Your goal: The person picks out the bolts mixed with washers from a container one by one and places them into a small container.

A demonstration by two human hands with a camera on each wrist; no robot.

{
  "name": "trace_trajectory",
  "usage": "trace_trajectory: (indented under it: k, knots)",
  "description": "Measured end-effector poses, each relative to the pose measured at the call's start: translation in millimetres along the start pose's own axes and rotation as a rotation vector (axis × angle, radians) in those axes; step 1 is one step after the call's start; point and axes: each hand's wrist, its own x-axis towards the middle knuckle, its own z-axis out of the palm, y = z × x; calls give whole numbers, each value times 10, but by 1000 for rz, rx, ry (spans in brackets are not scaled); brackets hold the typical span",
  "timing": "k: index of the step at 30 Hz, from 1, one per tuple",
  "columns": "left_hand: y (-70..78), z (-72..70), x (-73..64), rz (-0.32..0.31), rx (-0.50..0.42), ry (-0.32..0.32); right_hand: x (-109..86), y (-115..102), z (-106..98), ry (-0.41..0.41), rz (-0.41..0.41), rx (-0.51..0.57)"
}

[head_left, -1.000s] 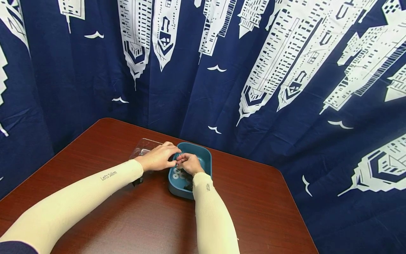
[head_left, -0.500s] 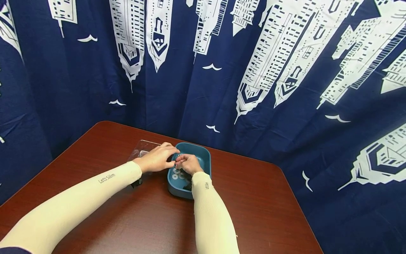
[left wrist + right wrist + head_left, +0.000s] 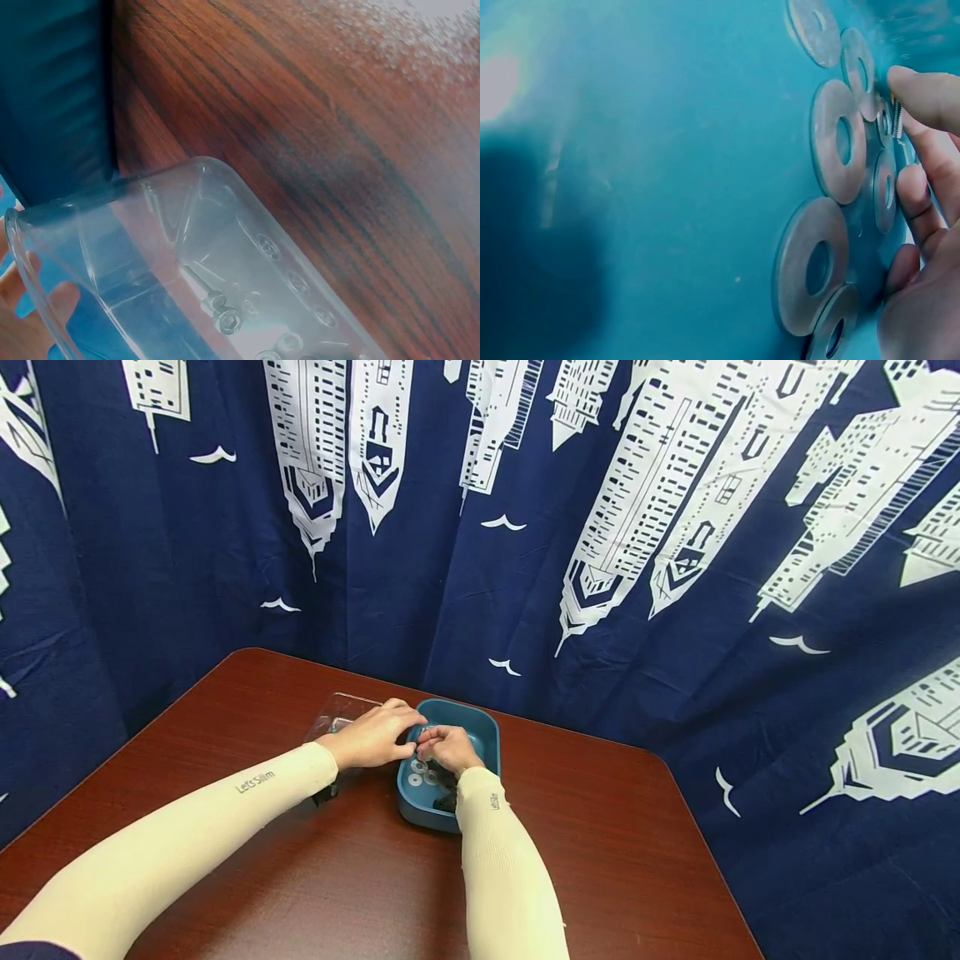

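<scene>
My right hand [image 3: 450,748] reaches into a blue bin [image 3: 491,727]. Its thumb and a finger pinch a small threaded screw [image 3: 897,120], low over several flat metal washers [image 3: 838,142] on the bin's floor. My left hand [image 3: 371,737] lies at the bin's left rim, thumb apart from curved fingers. Close by it is a clear plastic container [image 3: 247,202] with several socket-head screws [image 3: 227,321] inside. The container's near edge overlaps the bin, and fingers [image 3: 64,298] show past and through its clear wall. Whether my left fingers grip the container, I cannot tell.
The brown wooden table [image 3: 600,843] carries the bin and the container near its back edge. Behind it hangs a dark blue curtain [image 3: 420,602] with white printed buildings. A black wrist device [image 3: 325,794] sits under my left wrist.
Both hands keep nearly the same place at the bin. The right fingers shift only slightly, and the head view drifts a little.
</scene>
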Motion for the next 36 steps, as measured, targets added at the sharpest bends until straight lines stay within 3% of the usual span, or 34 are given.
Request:
trace_trajectory:
  k: [18,36]
  knots:
    - [-22,-56,-13,29,-9,6,-23,-146,-151,-11,-88,101]
    - [-96,-269,-99,-46,-8,-2,-83,-479,-318,-31,-185,115]
